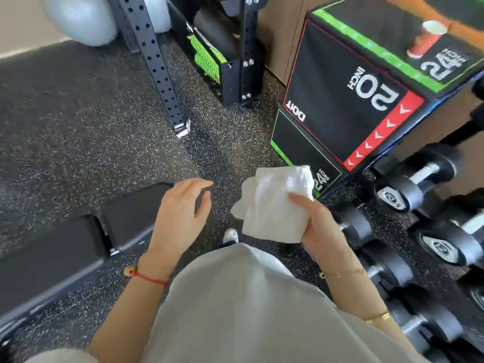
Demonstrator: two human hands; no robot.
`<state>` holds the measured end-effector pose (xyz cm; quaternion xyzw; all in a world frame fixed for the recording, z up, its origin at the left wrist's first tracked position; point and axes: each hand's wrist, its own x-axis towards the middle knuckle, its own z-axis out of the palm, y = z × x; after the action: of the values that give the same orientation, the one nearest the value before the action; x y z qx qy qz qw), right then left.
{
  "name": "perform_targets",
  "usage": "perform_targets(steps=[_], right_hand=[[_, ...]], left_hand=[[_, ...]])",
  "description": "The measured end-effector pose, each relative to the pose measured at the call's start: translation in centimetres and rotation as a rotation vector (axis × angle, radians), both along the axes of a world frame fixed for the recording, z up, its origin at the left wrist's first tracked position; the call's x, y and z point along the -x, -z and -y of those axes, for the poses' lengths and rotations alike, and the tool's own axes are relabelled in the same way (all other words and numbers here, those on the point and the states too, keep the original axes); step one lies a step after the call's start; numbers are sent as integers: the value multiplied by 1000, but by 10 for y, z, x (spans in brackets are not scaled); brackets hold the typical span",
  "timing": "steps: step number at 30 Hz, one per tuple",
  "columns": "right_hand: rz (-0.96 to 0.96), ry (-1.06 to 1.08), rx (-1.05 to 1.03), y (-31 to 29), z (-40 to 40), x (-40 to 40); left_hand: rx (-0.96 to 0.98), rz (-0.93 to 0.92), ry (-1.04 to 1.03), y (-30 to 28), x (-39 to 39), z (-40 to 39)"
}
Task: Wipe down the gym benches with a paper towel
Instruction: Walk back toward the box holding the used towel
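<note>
A folded paper towel is held up in the right hand, over the floor.

The towel is pinched between thumb and curled fingers. The left hand is held loose, fingers a little spread, just above the end of the black gym bench. Dumbbells are lined up on the right, beside a black jump box.

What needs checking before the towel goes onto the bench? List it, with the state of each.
1. Paper towel held in the right hand: ok.
2. Left hand free, holding nothing: ok.
3. Towel touching the bench: not ok, it is held above the floor, to the bench's right.
4. Bench pads free of objects: ok where visible.
5. Towel clean or damp: cannot tell.
6. Dumbbells apart from the bench: ok.
</note>
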<state>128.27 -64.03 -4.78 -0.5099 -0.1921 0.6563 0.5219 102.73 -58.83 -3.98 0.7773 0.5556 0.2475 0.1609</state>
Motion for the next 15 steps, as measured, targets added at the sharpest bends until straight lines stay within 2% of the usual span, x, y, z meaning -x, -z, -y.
perform_targets(steps=[6,15], right_hand=[[-31,105,-13,-15,-116,-7],[-11,248,38,-15,-236,-41]], left_hand=[[30,-2,82,-9,-11,-132],[68,-56,222,-8,-57,-279]])
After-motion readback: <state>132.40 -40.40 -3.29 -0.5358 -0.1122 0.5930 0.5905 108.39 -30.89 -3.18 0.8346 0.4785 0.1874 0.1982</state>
